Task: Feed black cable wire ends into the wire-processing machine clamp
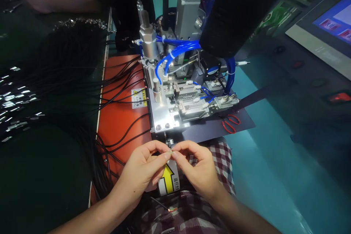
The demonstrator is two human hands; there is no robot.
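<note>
My left hand (144,166) and my right hand (199,166) meet in front of the machine, thumbs and forefingers pinched together. Between the fingertips is a small metal piece (170,151), mostly covered, so its kind cannot be made out. Below my hands, a black cable (157,202) lies over the checked cloth on my lap, its end showing thin coloured wires (172,210). Just beneath the hands is a label with a yellow arrow (168,179). Directly ahead stands the machine (164,113), with metal clamps, cylinders and blue air hoses (181,46).
Black cables (120,97) cross the orange surface (117,120) at left, many with shiny ends heaped on the dark table (41,175). Red-handled scissors or snips (231,123) lie at the machine's right. A screen (333,20) stands right; another person's arm (63,3) is at upper left.
</note>
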